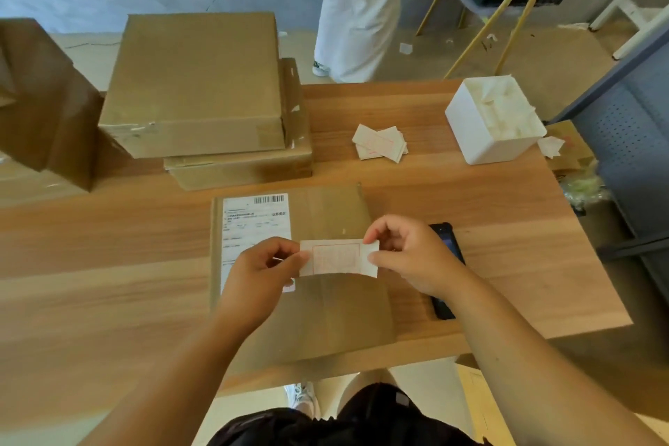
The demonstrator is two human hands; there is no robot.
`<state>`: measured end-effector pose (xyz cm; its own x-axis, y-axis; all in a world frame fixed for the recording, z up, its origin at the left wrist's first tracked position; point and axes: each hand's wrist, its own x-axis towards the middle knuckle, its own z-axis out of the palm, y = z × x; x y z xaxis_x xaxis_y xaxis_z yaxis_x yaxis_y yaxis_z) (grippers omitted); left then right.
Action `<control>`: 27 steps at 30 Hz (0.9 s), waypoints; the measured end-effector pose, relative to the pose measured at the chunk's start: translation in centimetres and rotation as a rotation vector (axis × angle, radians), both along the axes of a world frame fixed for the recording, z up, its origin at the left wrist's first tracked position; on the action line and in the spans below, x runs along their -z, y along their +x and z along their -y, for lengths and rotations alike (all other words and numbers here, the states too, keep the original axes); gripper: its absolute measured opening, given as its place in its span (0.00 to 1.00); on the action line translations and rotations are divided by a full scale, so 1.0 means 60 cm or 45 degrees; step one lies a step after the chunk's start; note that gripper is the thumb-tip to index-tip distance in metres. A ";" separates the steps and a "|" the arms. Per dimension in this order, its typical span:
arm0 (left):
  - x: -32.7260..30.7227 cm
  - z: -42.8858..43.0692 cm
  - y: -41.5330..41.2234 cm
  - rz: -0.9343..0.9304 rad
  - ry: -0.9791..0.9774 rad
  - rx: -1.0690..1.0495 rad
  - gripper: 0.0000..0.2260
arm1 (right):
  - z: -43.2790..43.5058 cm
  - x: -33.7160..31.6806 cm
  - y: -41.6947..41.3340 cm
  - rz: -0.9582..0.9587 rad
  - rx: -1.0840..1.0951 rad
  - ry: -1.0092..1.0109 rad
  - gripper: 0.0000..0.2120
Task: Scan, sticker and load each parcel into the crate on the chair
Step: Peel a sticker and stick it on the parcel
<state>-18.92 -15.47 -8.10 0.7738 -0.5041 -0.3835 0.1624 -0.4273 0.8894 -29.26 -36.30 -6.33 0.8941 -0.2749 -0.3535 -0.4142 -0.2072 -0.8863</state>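
Here both hands, left hand (pixel 262 264) and right hand (pixel 405 253), are pinching the sticker (pixel 338 257) by its short ends, its long axis lying crosswise, hovering directly above the parcel (pixel 325 315) near the bench's (pixel 108 264) front edge.

One head-worn wide-angle view, looking steeply down and forward over the desk (pixel 506 221), close above the arms; the far edges bend, perhaps from lens distortion.

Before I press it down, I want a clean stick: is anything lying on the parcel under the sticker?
Nothing visible does. The sticker, pinched between left hand and right hand, hangs over bare cardboard of the parcel, right of its shipping label.
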 end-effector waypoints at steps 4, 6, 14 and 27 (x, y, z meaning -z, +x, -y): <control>0.012 -0.040 -0.003 -0.059 0.002 -0.048 0.09 | -0.039 0.016 0.004 0.045 0.157 0.062 0.12; 0.014 -0.051 -0.007 -0.077 -0.042 -0.070 0.08 | -0.053 0.024 0.006 0.048 0.275 0.086 0.12; 0.020 -0.084 -0.012 -0.086 0.018 -0.120 0.07 | -0.090 0.042 0.004 0.000 0.298 -0.032 0.13; 0.026 -0.161 -0.067 0.159 0.315 -0.305 0.09 | -0.172 0.064 -0.014 -0.088 -0.041 -0.134 0.11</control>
<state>-22.92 -5.80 -9.66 0.9072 -0.2066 -0.3664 0.1808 -0.5948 0.7832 -30.11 -25.96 -10.18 0.8776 -0.2855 -0.3852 -0.4651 -0.3115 -0.8287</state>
